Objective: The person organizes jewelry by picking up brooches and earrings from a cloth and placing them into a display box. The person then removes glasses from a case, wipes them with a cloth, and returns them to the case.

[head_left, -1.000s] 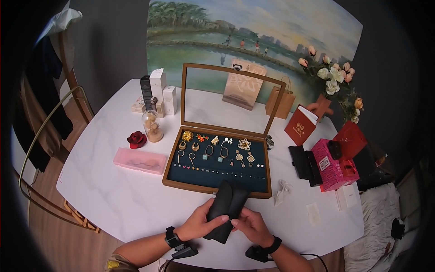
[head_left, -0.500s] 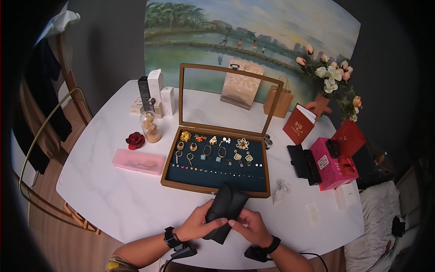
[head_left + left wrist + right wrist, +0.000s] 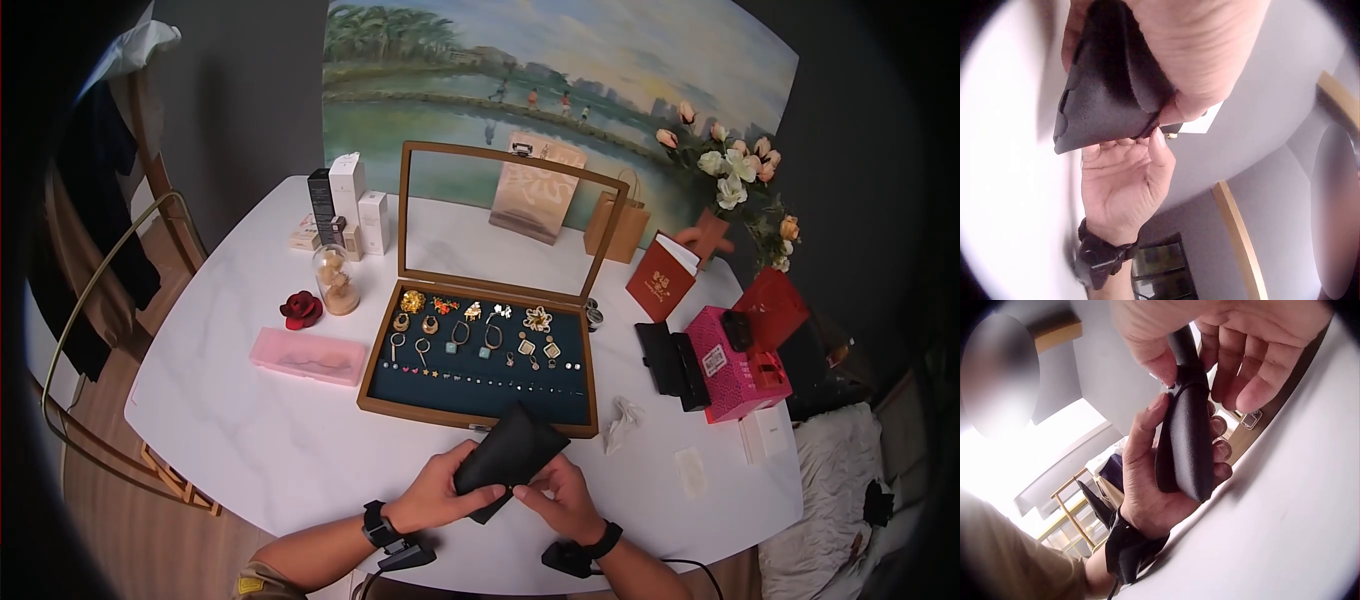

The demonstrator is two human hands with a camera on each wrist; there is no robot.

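Note:
A black leather-look glasses case [image 3: 508, 448] with a flap is between my two hands, tilted, just in front of an open wooden jewellery box [image 3: 410, 403]. My left hand [image 3: 440, 492] grips its lower left, thumb across the near face and fingers behind it. My right hand [image 3: 566, 500] pinches the flap's edge with thumb and finger, close by the left thumb; a small gold-coloured bit shows there. In the right wrist view the folded case [image 3: 1191, 447] lies along the left palm. The box holds rows of earrings and brooches [image 3: 485, 340] on dark green lining.
At the left lie a pink translucent case [image 3: 308, 355], a red flower [image 3: 300, 309] and a glass dome [image 3: 337, 280]. Small cartons [image 3: 346, 190] stand behind them. A crumpled tissue [image 3: 624, 425], black cases [image 3: 672, 365] and a pink box [image 3: 735, 365] are at the right.
The glasses case has turned, its far end swinging to the right and its near end rising. My right hand has shifted slightly with it; the left keeps its grip.

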